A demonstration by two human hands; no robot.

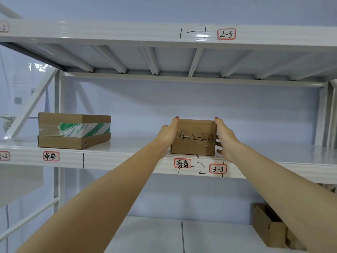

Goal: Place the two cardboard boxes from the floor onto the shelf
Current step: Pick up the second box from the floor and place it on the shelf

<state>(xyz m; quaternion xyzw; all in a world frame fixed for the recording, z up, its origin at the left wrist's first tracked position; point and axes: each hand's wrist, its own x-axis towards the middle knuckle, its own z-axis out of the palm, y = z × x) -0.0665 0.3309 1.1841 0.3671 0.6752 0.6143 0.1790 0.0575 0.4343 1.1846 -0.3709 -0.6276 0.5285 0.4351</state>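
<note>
Reaching up from the bottom corners of the view, both bare arms stretch toward the middle shelf [127, 157], and down at about 4 o'clock there's an open-topped brown carton [268, 227] sitting on the lower shelf, partly hidden behind the right forearm. Next up is the front edge of that middle shelf, with a handwritten tag "3-3" [218, 168] and a red-bordered label in Chinese characters [182, 163] right below the hands. The left hand [166, 133] and right hand [226, 137] are pressed flat against opposite sides of a small cardboard box [194, 141], fingers mostly straight and spread rather than curled, so it's clamped between the palms. The box sits on the shelf close to the front edge, just right of center, with "4-2-2003" scribbled on clear tape across its face. Over at 9 o'clock, well apart from it, a flatter second cardboard box [73, 130] wrapped in green-and-white printed tape rests on the same shelf. Further up at 1 o'clock, the upper beam carries a "2-3" tag [226, 34].
</note>
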